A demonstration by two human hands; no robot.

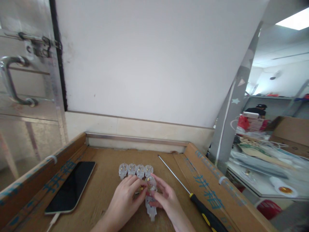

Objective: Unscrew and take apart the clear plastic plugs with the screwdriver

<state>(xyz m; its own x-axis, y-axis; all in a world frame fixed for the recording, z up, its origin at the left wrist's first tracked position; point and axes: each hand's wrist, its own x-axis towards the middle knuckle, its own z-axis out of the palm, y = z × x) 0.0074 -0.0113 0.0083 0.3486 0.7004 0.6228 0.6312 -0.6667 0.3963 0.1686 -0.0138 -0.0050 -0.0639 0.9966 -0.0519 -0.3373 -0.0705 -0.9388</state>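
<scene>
In the head view, my right hand is closed around a clear plastic plug housing. Close beside it, my left hand pinches a small brass-coloured metal piece, whose exact kind is too small to make out. Another clear housing lies below the right fingers, partly hidden by them. Just beyond my hands, a row of several clear plug housings with brass-coloured metal inside rests on the cardboard. Small metal bits near the left fingertips are mostly covered.
A cardboard-lined tray with raised sides forms the work surface. On the left lies a phone with a white cable. A black-and-yellow screwdriver lies right. Outside, a cluttered table stands right, with a person farther back.
</scene>
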